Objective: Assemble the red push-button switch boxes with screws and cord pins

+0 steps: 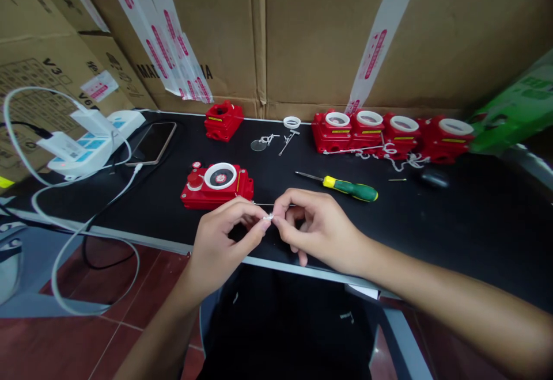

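Near the table's front edge, my left hand and my right hand meet, both closed in a pinch on a short bit of white string. A thin metal rod shows just behind the fingertips; what its ends join is hidden. Just beyond my left hand lies a red call-point box with a white ring, a dark round window and a red button. To the right, beyond my right hand, rests a green and yellow screwdriver, its tip pointing left.
At the back stand a ringless red box, a loose white ring, a clear disc with string and a small metal hammer. Several red boxes line the right. A phone and a cabled power strip lie left.
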A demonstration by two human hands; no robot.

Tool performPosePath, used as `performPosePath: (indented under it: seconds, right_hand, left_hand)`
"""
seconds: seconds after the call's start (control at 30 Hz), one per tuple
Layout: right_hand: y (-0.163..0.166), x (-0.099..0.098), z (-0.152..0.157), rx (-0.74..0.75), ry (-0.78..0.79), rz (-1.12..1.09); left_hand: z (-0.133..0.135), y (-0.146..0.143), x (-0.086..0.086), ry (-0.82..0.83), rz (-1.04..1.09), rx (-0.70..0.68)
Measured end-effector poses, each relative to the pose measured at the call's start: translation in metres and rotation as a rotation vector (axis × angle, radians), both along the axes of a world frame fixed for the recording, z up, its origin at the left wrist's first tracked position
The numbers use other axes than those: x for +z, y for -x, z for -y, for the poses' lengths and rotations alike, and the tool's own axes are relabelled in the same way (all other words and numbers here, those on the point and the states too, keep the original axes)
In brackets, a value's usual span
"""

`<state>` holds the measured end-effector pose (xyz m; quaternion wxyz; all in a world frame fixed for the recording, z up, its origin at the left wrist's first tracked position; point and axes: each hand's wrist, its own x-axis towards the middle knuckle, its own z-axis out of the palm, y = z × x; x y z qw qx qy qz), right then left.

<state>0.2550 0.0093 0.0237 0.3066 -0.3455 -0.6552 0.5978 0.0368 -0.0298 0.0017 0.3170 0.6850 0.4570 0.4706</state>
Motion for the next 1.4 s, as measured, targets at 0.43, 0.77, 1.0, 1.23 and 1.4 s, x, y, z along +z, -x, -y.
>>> performPosePath:
  seconds: [0.43,0.77,1.0,1.23,1.4]
  right_hand:
    - [0.000,0.000,-0.001,0.080,0.049,-0.027]
    - [0.000,0.003,0.003,-0.107,-0.560,0.045]
    - [0.000,0.003,0.002,-0.059,-0.485,0.024]
    - [0.002,0.000,0.001,-0.042,-0.029,-0.039]
    - [0.003,-0.004,-0.003,-0.039,0.151,-0.089]
  left_hand:
    - [-0.003,0.006,0.006,0.152,0.056,-0.127]
    - [-0.003,0.003,0.004,0.139,0.181,0.017]
    - [-0.003,0.004,0.002,0.127,0.174,0.001]
    - [-0.004,0.007,-0.001,0.086,0.117,0.017]
    - [-0.003,0.007,-0.003,-0.008,0.033,0.037]
